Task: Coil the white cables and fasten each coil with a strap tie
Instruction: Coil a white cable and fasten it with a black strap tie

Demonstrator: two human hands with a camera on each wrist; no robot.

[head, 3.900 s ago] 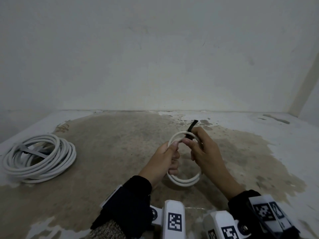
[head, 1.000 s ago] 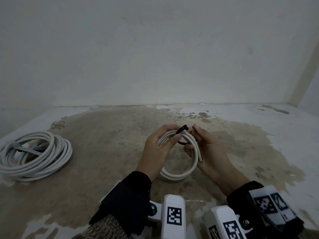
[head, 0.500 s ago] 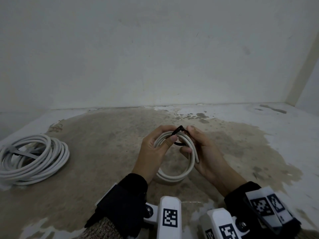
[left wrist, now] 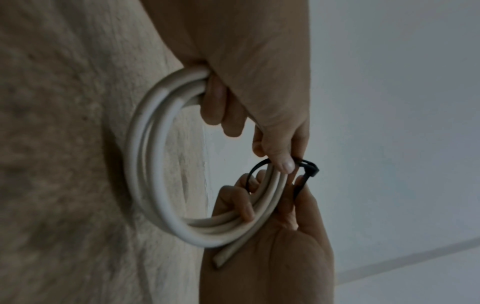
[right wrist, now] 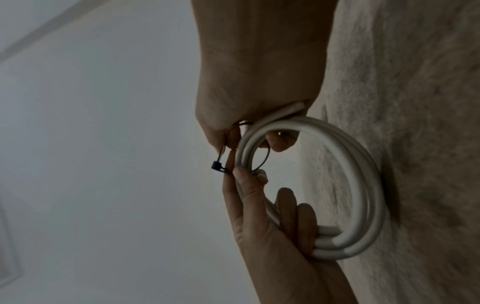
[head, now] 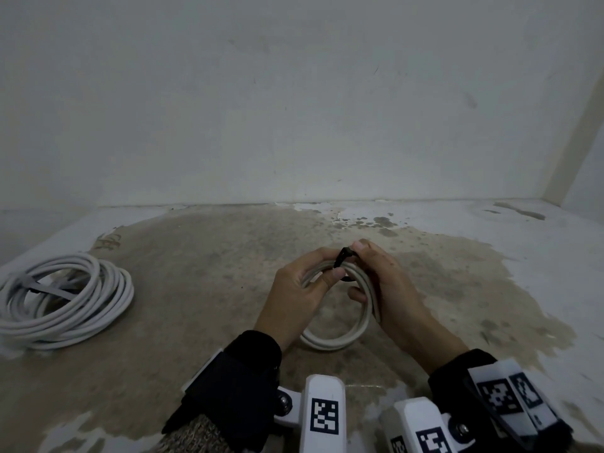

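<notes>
Both hands grip the small white coil (head: 340,335) held mid-frame above the surface: left hand (head: 295,299) clamps loops at 9 o'clock, right hand (head: 389,286) pinches the black strap tie (head: 343,256) at 12, still loose w/ slack, so loops could spring out if either grip eases.

floor (head: 196,322): stained concrete (paint worn away) | wall (head: 294,109): plain white, scuffed

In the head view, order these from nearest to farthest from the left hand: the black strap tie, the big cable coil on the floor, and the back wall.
From the left hand:
1. Black strap tie: touching its fingertips, atop the small coil that both hands hold.
2. Big cable coil: on the floor, far left.
3. Back wall: beyond the floor's far edge.
</notes>
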